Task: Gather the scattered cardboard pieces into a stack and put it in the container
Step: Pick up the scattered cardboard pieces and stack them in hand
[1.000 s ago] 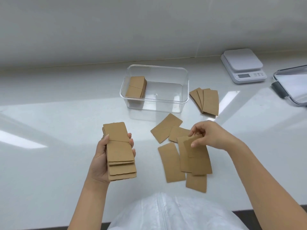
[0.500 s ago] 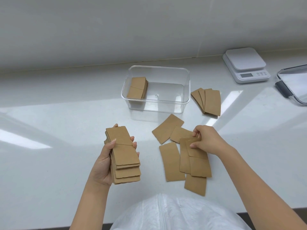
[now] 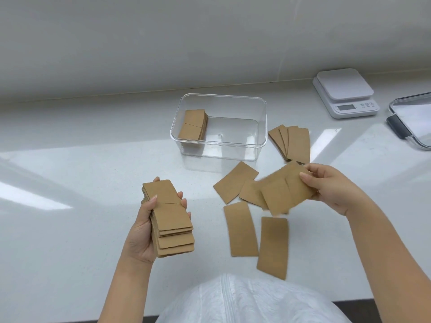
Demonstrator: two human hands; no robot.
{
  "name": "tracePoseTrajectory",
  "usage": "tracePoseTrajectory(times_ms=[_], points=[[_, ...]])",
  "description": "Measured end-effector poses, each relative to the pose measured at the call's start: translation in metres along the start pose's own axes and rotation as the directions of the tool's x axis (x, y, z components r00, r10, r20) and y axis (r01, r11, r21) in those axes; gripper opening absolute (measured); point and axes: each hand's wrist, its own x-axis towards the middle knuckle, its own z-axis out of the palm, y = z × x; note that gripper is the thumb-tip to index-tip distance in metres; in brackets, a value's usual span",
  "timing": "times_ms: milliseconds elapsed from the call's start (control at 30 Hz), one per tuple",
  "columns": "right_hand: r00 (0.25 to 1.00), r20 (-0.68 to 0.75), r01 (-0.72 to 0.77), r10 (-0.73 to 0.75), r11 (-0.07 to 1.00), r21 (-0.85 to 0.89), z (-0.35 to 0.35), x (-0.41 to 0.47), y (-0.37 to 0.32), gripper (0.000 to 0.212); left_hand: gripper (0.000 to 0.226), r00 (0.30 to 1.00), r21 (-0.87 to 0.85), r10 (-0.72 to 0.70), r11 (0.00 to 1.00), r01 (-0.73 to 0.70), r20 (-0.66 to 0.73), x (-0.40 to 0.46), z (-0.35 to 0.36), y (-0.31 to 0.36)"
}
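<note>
My left hand [image 3: 142,231] grips a thick stack of brown cardboard pieces [image 3: 171,220] above the white counter. My right hand [image 3: 331,190] pinches a few blurred cardboard pieces [image 3: 286,192], lifted just off the counter. Loose pieces lie below them: one slanted piece [image 3: 233,187], one upright piece [image 3: 240,229] and another nearer piece [image 3: 272,245]. A fanned group of pieces [image 3: 293,143] lies right of the clear container [image 3: 261,141]. Inside the container, an earlier stack [image 3: 192,124] leans against its left wall.
A white kitchen scale [image 3: 345,92] stands at the back right. A clear lid with a grey clasp [image 3: 410,122] lies at the right edge. The counter's front edge runs just behind my white garment [image 3: 245,299]. A wall rises behind the container.
My right hand has lifted a few pieces off the scattered pile and swung them up and to the right. My left hand keeps its stack, almost unmoved.
</note>
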Motion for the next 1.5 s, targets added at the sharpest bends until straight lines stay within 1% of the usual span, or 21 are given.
tracePoseTrajectory(times_ms=[67,100,133,167,200,267,333,367,433,633,700,767,800,867,900,1033,1100,1200,1367,1433,1500], points=[[0.981,-0.176,-0.047,0.080,0.982,0.183,0.013,0.004,0.012,0.019,0.081,1.000,-0.002,0.004,1.000,-0.004,-0.007,0.001,0.000,-0.001],[0.965,-0.236,-0.056,0.114,0.969,0.239,0.021,0.005,0.019,0.018,0.081,1.000,-0.006,0.006,1.000,-0.006,-0.010,0.001,0.000,-0.002],[0.951,-0.279,-0.064,0.135,0.966,0.249,0.028,0.006,0.027,0.015,0.081,1.000,-0.010,0.011,1.000,-0.011,-0.013,0.000,0.000,-0.002],[0.938,-0.318,-0.071,0.138,0.974,0.215,0.034,0.008,0.035,0.014,0.080,1.000,-0.014,0.015,1.000,-0.015,-0.018,-0.001,-0.001,-0.001],[0.925,-0.358,-0.075,0.124,0.986,0.148,0.038,0.009,0.044,0.015,0.079,1.000,-0.014,0.019,1.000,-0.020,-0.022,-0.002,-0.002,-0.001],[0.900,-0.434,-0.092,0.041,0.991,-0.097,0.043,0.012,0.059,0.025,0.080,0.999,-0.010,0.028,1.000,-0.028,-0.031,-0.004,-0.004,0.000],[0.876,-0.475,-0.112,-0.086,0.921,-0.373,0.045,0.013,0.066,0.034,0.080,0.999,-0.011,0.034,0.999,-0.034,-0.034,-0.005,-0.006,0.001],[0.867,-0.477,-0.105,-0.144,0.883,-0.457,0.046,0.013,0.068,0.034,0.079,0.999,-0.012,0.035,0.999,-0.035,-0.032,-0.006,-0.006,0.001],[0.859,-0.466,-0.078,-0.211,0.847,-0.526,0.048,0.013,0.070,0.033,0.078,0.999,-0.013,0.035,0.999,-0.035,-0.030,-0.006,-0.007,0.002],[0.859,-0.458,-0.060,-0.230,0.843,-0.534,0.059,0.011,0.067,0.031,0.084,0.999,0.003,0.025,1.000,-0.025,-0.039,-0.003,-0.004,-0.001],[0.861,-0.444,-0.061,-0.247,0.816,-0.574,0.058,0.013,0.067,0.032,0.086,0.999,0.013,0.021,1.000,-0.020,-0.045,-0.003,-0.002,-0.002],[0.879,-0.413,-0.076,-0.238,0.785,-0.614,0.056,0.015,0.066,0.037,0.087,0.999,0.017,0.018,1.000,-0.017,-0.051,-0.003,-0.003,-0.002],[0.891,-0.392,-0.069,-0.229,0.785,-0.616,0.054,0.015,0.065,0.039,0.087,0.999,0.016,0.016,1.000,-0.015,-0.051,-0.004,-0.004,-0.002],[0.902,-0.363,-0.036,-0.234,0.797,-0.603,0.052,0.016,0.064,0.033,0.087,0.999,0.016,0.013,1.000,-0.012,-0.051,-0.004,-0.005,-0.002],[0.903,-0.355,-0.020,-0.243,0.799,-0.600,0.053,0.015,0.064,0.033,0.087,0.999,0.018,0.012,1.000,-0.011,-0.052,-0.004,-0.005,-0.003],[0.896,-0.348,0.024,-0.275,0.815,-0.580,0.055,0.016,0.063,0.034,0.087,0.998,0.024,0.010,1.000,-0.009,-0.055,-0.004,-0.003,-0.004],[0.885,-0.330,0.093,-0.328,0.819,-0.566,0.054,0.019,0.065,0.028,0.086,0.999,0.019,0.007,1.000,-0.006,-0.054,-0.004,-0.003,-0.004],[0.848,-0.302,0.187,-0.435,0.779,-0.598,0.051,0.021,0.071,0.032,0.086,0.999,0.010,0.003,1.000,-0.003,-0.053,-0.004,-0.003,-0.003],[0.833,-0.243,0.234,-0.497,0.715,-0.659,0.047,0.025,0.073,0.026,0.088,0.998,0.014,0.007,1.000,-0.006,-0.062,-0.004,-0.002,-0.003],[0.836,-0.244,0.248,-0.492,0.734,-0.632,0.046,0.024,0.072,0.024,0.089,0.998,0.020,0.005,1.000,-0.003,-0.062,-0.004,-0.001,-0.004],[0.826,-0.290,0.257,-0.484,0.779,-0.572,0.046,0.021,0.067,0.020,0.088,0.998,0.023,0.009,1.000,-0.007,-0.063,-0.005,-0.001,-0.004]])
